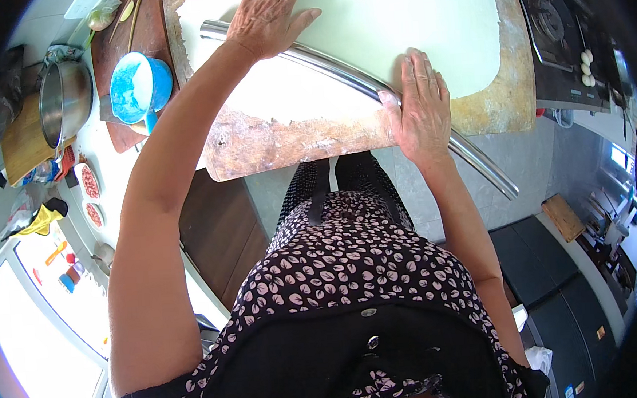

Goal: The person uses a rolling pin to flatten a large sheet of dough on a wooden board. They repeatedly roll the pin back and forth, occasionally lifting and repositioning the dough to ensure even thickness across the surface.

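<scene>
A large thin sheet of pale dough (422,23) lies over a floured wooden board (293,146). A long metal rolling pin (338,69) rests slantwise across the sheet, its lower right end sticking out past the board's near edge. My left hand (266,19) lies over the pin near its upper left end, palm down, fingers apart and reaching out of the picture's top. My right hand (419,105) is flat over the pin at the board's near edge, with its fingertips on or just above the dough and its thumb by the pin. Neither hand is curled round the pin.
On the left are a blue plastic scoop or bowl (135,87) with white powder on a reddish board (118,140), a steel pot (66,105) and two dishes of chopped meat (89,183). A gas stove (548,21) with several eggs (585,67) stands at right.
</scene>
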Tool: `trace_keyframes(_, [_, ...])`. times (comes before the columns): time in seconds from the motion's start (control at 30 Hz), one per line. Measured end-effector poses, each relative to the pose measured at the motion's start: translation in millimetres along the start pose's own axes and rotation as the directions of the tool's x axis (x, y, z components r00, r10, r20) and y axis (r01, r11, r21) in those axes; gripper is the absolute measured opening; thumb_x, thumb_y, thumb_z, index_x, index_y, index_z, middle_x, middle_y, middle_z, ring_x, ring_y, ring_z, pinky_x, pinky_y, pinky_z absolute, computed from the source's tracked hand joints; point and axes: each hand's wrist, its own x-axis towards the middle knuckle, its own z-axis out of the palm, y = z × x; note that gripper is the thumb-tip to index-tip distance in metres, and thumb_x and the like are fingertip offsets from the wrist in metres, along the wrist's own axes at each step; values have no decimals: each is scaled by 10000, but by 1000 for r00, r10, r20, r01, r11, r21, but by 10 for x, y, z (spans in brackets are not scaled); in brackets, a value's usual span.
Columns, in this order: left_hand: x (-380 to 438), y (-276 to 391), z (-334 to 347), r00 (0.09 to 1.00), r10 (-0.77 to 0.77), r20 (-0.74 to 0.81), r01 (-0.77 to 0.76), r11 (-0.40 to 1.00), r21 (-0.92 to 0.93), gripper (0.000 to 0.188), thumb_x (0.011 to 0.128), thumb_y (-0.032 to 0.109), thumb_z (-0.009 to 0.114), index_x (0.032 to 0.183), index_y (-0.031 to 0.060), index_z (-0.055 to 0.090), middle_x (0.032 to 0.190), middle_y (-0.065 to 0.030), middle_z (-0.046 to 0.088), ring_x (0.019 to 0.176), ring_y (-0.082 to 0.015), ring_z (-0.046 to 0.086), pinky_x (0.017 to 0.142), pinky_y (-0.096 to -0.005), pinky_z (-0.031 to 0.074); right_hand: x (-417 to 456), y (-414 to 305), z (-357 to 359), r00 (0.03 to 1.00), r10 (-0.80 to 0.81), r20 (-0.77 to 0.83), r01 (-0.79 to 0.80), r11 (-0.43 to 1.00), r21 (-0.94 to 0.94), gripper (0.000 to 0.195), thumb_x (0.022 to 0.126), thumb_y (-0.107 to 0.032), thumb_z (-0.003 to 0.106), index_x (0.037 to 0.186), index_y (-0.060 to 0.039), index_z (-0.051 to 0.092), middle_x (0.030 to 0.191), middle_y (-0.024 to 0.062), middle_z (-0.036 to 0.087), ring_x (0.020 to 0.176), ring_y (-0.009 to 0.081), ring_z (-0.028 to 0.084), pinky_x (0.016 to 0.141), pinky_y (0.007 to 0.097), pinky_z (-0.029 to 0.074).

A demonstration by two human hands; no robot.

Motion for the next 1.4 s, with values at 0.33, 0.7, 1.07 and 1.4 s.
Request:
trace_keyframes(0.33, [-313, -114, 267, 995, 43, -93, -44, 999, -10, 740, 1043, 536, 348, 1608, 69, 249, 1661, -147, 270, 1555, -274, 205, 1273, -502, 117, -248, -337, 73, 993, 101, -58, -96, 992, 76, 718, 1001, -436, 529, 1488, 74, 395, 1610, 245, 329, 1493, 377, 326, 1217, 519, 246])
trace_keyframes(0.7, [-860, -51, 112, 999, 41, 26, -41, 999, 29, 775, 1034, 558, 313, 1590, 19, 273, 1663, -166, 257, 1557, -280, 202, 1268, -499, 116, -594, -683, 132, 984, 177, -17, -176, 983, 56, 703, 993, -420, 537, 1486, 60, 392, 1590, 226, 364, 1487, 371, 331, 1217, 524, 232])
trace_keyframes(1.07, [-1305, -10, -58, 997, 58, 56, -59, 998, 18, 740, 1048, 509, 354, 1579, -3, 291, 1649, -195, 278, 1552, -300, 218, 1261, -496, 145, -837, -887, 168, 974, 225, -16, -223, 971, 84, 708, 1003, -458, 526, 1506, 23, 399, 1601, 190, 367, 1487, 348, 339, 1210, 551, 230])
trace_keyframes(1.4, [-1039, -107, 76, 999, 9, 37, -9, 1000, 17, 765, 1038, 540, 340, 1559, -19, 327, 1636, -203, 305, 1544, -306, 242, 1260, -490, 154, -540, -735, 173, 968, 224, -113, -220, 974, 49, 682, 976, -420, 581, 1455, 45, 445, 1561, 211, 414, 1470, 366, 360, 1191, 550, 260])
